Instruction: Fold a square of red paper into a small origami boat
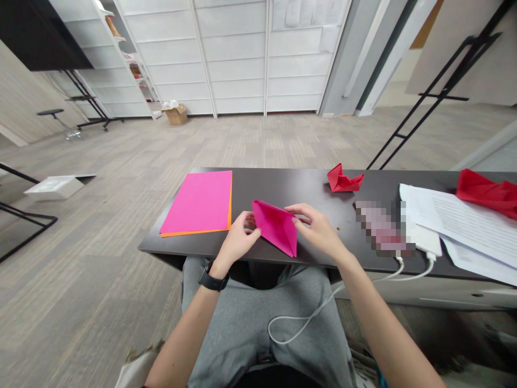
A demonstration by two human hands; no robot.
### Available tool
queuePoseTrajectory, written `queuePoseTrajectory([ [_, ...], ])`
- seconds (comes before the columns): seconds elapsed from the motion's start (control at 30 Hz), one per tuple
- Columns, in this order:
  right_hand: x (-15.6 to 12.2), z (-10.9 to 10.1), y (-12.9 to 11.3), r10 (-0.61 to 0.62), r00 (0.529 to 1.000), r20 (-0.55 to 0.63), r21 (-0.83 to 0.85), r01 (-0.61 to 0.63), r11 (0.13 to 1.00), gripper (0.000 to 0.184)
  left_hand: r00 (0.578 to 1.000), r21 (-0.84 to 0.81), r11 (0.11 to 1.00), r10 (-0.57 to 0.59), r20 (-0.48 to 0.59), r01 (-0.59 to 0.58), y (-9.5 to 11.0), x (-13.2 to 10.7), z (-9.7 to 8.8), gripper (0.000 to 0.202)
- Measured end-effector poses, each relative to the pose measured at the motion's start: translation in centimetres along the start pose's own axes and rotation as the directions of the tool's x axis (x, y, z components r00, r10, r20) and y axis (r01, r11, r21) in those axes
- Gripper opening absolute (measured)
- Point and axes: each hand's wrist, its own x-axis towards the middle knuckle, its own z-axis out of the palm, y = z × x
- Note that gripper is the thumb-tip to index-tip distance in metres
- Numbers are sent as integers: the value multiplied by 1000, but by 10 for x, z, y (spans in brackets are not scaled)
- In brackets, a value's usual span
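Observation:
A folded piece of pink paper [277,228] is held tilted just above the dark table, its layers spread into a hollow pocket facing me. My left hand [239,237] pinches its left edge between thumb and fingers; the fingertips are partly behind the paper. At the upper right edge, my right hand [315,226] grips it with the thumb in front and the fingers on the far side. To the left lies a stack of flat pink sheets [200,200] with an orange sheet [194,234] showing beneath. A folded red paper boat [345,180] stands farther back on the right.
Right of my hands lie a blurred-out phone [382,229], a white power bank [428,241] and printed pages [464,226] under a red bundle [488,193]. A white cable [311,315] hangs across my lap. The table's [258,180] front edge is close to my legs.

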Motion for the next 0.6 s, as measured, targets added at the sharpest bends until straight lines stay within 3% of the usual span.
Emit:
queuePoseTrajectory([
  [0.07, -3, 2, -3, -92, 995, 49, -111, 97, 989, 25, 994, 92, 991, 98, 42, -102, 2, -4, 2, 49],
  [0.13, -4, 6, -4, -108, 994, -25, -165, 103, 981, 21, 990, 126, 982, 141, 10, -141, 4, -6, 5, 44],
  [0.27, -3, 10, 0, 48, 965, -257, -128, -83, 988, 18, 961, 176, 982, 106, -254, -62, 8, -2, 11, 13],
  [0.37, -1, 9, 6, 125, 944, -307, -53, -148, 987, 16, 939, 218, 973, 142, -312, -75, 14, 2, 9, 11],
  [0.43, -1, 7, 12, 156, 933, -325, 17, -159, 987, 17, 940, 228, 969, 161, -302, -93, 17, 3, 6, 10],
  [0.5, -2, 7, 17, 177, 926, -334, 80, -159, 984, 17, 965, 186, 977, 148, -217, -108, 18, 4, 3, 15],
  [0.6, -5, 10, 19, 162, 943, -289, 87, -143, 986, 16, 995, -42, 997, 65, -72, -68, 17, 1, 4, 19],
])
